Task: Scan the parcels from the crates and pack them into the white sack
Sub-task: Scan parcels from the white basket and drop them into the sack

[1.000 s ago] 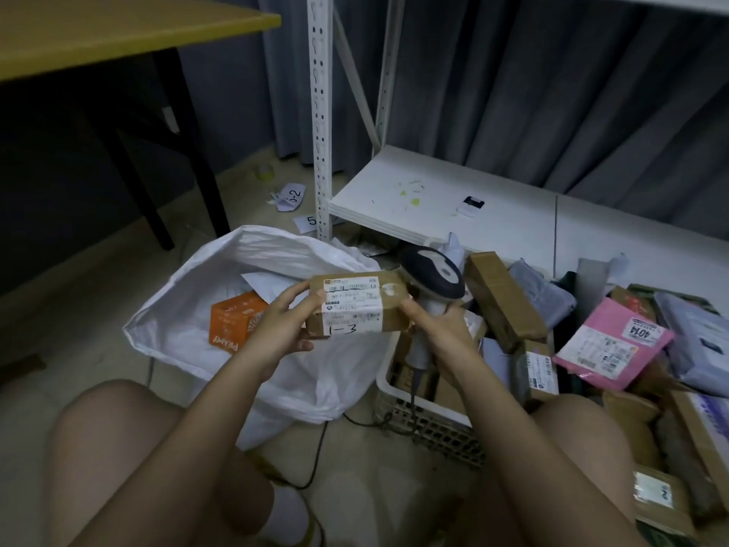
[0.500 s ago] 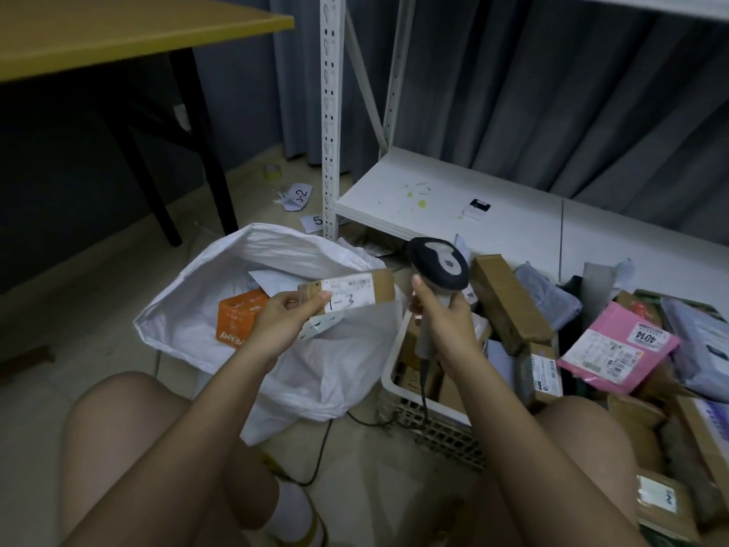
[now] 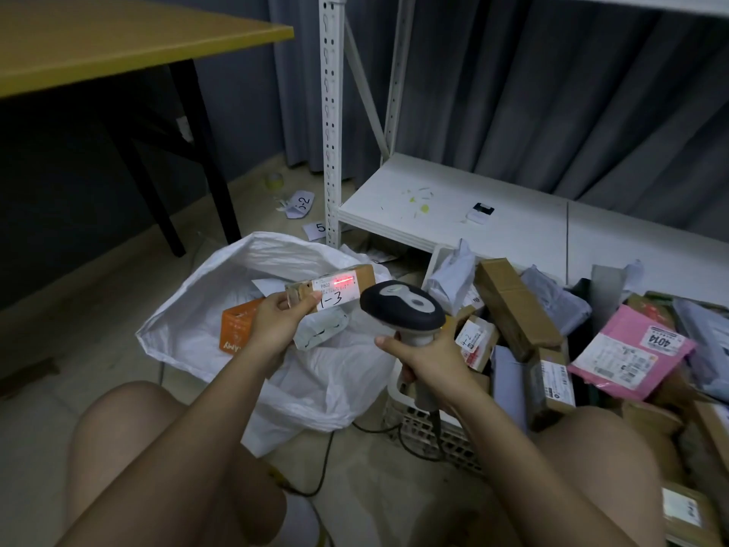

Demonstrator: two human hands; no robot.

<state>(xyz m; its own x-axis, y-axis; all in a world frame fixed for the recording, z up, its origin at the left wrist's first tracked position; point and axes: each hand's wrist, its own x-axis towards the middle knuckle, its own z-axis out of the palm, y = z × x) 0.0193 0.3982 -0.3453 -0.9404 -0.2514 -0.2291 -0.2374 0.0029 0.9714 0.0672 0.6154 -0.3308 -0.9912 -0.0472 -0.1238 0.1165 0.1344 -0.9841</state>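
Note:
My left hand [image 3: 281,324] grips a small brown cardboard parcel [image 3: 333,288] by its left end, above the open white sack [image 3: 205,321]. Its white label reads "1-3" and a red scan line glows across it. My right hand [image 3: 428,363] holds the handle of a black and grey barcode scanner [image 3: 402,307], whose head points at the label from the right. An orange box [image 3: 236,325] lies inside the sack. The white crate [image 3: 426,428] at right holds several parcels, among them a long brown box [image 3: 516,305] and a pink mailer [image 3: 631,351].
A white metal shelf [image 3: 453,207] stands behind the crate, with a perforated upright [image 3: 330,112]. A yellow-topped table [image 3: 98,37] with black legs is at the left. Paper scraps [image 3: 300,205] lie on the floor. The scanner cable [image 3: 315,479] runs between my knees.
My right hand let go of the parcel, gripped the scanner and raised it toward the label. The red scan line now lights the label. My left hand tilted the parcel flatter.

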